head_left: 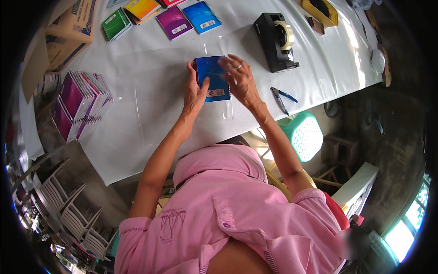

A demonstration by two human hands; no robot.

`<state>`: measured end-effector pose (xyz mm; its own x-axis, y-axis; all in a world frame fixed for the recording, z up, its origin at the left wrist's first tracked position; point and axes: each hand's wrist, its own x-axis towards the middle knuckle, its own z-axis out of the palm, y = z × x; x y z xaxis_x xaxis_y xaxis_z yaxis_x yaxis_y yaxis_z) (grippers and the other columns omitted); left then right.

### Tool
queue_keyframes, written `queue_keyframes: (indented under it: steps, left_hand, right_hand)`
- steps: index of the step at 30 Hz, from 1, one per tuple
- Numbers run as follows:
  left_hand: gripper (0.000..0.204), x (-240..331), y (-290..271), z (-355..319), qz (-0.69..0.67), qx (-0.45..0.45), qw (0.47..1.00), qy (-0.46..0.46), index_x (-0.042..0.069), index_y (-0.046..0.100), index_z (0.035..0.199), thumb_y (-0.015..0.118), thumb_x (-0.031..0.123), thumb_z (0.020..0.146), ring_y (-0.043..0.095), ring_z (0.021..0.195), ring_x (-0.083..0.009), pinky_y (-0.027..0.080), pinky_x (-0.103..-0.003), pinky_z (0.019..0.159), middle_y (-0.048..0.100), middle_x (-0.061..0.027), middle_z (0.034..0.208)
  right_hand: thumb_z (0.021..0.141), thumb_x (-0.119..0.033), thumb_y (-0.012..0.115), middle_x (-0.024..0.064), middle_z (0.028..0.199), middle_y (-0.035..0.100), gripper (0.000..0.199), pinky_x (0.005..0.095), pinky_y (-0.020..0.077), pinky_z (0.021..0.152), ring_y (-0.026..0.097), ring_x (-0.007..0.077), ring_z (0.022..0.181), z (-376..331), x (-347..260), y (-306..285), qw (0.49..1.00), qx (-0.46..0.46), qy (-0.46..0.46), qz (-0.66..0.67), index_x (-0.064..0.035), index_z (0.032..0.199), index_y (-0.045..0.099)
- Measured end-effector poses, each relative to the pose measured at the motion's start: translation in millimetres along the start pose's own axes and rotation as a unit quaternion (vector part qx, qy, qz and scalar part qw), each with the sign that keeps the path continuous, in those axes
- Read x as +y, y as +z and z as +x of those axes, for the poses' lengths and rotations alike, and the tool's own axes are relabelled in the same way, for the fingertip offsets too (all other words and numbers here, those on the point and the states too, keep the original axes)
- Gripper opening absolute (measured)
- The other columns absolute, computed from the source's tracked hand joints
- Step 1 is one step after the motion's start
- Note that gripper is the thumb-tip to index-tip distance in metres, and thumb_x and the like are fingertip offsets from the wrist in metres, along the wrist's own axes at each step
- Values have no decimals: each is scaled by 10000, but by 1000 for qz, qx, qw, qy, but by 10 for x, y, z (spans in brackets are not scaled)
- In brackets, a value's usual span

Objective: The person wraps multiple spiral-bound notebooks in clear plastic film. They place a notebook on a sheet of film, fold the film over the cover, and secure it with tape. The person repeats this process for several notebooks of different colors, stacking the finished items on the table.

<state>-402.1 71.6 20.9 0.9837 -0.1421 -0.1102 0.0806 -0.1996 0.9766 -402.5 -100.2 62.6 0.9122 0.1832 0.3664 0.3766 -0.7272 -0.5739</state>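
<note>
Near the front edge of the pale table (114, 157), as the head view is showing it, your blue spiral notebook (212, 73) is lying cover side up over a clear plastic sheet (159, 102). Its long axis is running away from your body, leaning only slightly; the wire binding is facing right, and the white barcode label (216, 92) is sitting at the end nearest you. Some red is showing along its left edge. Your left hand (195, 93) is grasping that edge, thumb pressing onto the cover. Your right hand (242, 77) is arching over the far right corner, its fingers blurring; you cannot tell from this whether they are gripping or just hovering. Rightward, blue-handled pliers (276, 91) are lying near a black tape dispenser (267, 43); leftward, purple notebooks (75, 98) are standing stacked.
</note>
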Motion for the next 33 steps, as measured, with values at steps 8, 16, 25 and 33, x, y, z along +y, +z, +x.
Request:
queue_keyframes:
  steps: [8, 16, 25, 33]
  left_hand:
    - [706, 69, -24, -7, 11, 44, 999, -15, 19, 135, 1471, 492, 360, 967, 466, 1248, -314, 391, -347, 1005, 430, -236, 1374]
    - [614, 22, 23, -20, 125, 68, 990, 18, 36, 133, 1469, 445, 241, 981, 435, 1263, -399, 424, -392, 981, 302, -256, 1457]
    - [685, -46, -645, -345, 447, 96, 889, -5, 89, 181, 1479, 537, 296, 931, 111, 1420, -386, 102, -517, 1127, 304, -174, 1488]
    - [696, 133, -623, -492, 283, 122, 949, 69, 168, 275, 1462, 567, -32, 862, 519, 1213, -298, 406, -458, 1001, 566, -79, 1292]
  right_hand:
    - [789, -95, 652, -23, 1395, 478, 502, 550, 144, 1097, 427, 187, 1293, -213, -137, 165, 991, -109, -58, -56, -165, 1278, 564]
    - [793, -67, 653, -50, 1373, 497, 484, 547, 151, 1104, 415, 186, 1304, -287, -42, -1, 988, -133, -70, -37, -200, 1253, 583]
    - [794, -24, 614, -36, 1335, 520, 382, 536, 213, 1082, 462, 208, 1242, -253, -169, -59, 985, -123, -69, -100, -140, 1159, 626]
    - [690, 181, 477, 112, 1209, 542, 384, 396, 499, 832, 559, 302, 1054, -116, -404, 54, 984, -167, -44, -38, 35, 1027, 591]
